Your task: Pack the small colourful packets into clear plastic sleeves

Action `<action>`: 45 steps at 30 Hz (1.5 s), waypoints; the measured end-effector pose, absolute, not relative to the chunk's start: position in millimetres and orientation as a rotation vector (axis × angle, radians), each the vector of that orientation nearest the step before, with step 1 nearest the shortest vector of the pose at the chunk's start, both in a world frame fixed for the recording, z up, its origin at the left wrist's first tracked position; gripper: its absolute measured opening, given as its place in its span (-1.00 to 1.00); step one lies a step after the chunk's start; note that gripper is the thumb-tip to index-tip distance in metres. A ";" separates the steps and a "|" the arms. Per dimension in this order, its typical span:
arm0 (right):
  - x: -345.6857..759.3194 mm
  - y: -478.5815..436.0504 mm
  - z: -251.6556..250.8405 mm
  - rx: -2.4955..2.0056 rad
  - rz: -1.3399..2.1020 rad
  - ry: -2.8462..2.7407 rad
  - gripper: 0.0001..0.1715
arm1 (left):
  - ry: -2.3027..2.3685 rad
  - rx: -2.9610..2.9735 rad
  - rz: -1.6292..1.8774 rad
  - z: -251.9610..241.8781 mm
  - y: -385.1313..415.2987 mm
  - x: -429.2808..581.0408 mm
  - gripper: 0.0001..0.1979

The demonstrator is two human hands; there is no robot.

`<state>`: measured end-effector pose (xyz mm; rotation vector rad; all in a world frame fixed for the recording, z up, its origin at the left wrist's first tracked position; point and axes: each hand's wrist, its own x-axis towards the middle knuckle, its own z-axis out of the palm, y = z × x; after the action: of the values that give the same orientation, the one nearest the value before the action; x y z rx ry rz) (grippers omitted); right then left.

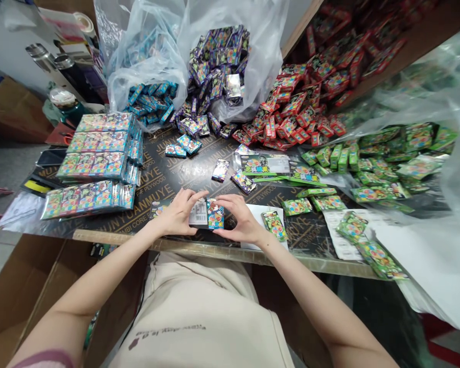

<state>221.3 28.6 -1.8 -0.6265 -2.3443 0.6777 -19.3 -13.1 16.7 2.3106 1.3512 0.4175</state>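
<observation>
While left hand, right hand clasp pack, board reads "PLYWOOD".

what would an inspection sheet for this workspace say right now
surface: plywood board, printed lettering, mostly covered
job's things: small boxes held together at the near edge
clutter: blue pile, purple pile, red pile, green pile, wrapped packs, loose boxes between
grip: left hand and right hand both closed on the small boxes
cables: nothing seen
surroundings: clear bags, metal flasks, cardboard box
</observation>
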 end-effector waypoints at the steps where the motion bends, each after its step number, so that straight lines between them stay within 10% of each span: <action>1: 220.7 30.0 -1.6 -0.622 0.682 -2.329 -0.27 | 1.352 2.308 0.432 17.3 -13.1 -18.6 0.01; 21: 251.5 81.9 -30.6 -1.626 0.243 -2.097 -0.37 | 1.552 2.195 0.523 1.6 -7.4 -23.1 -0.04; 34: 225.4 34.2 26.7 -0.731 0.883 -2.223 -0.37 | 1.199 0.860 0.793 21.6 -3.1 8.1 -0.59; 38: 214.9 33.5 17.9 -0.814 0.672 -2.231 -0.04 | 1.229 0.732 0.933 19.3 -6.8 14.1 -0.53; 45: 217.1 37.9 4.9 -1.080 0.314 -2.164 -0.15 | 1.660 1.855 0.684 9.4 -5.3 -23.9 -0.05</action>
<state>217.1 37.9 4.9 -1.0801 -2.1638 0.3143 -23.9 -5.3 9.4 1.8549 1.6598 0.6836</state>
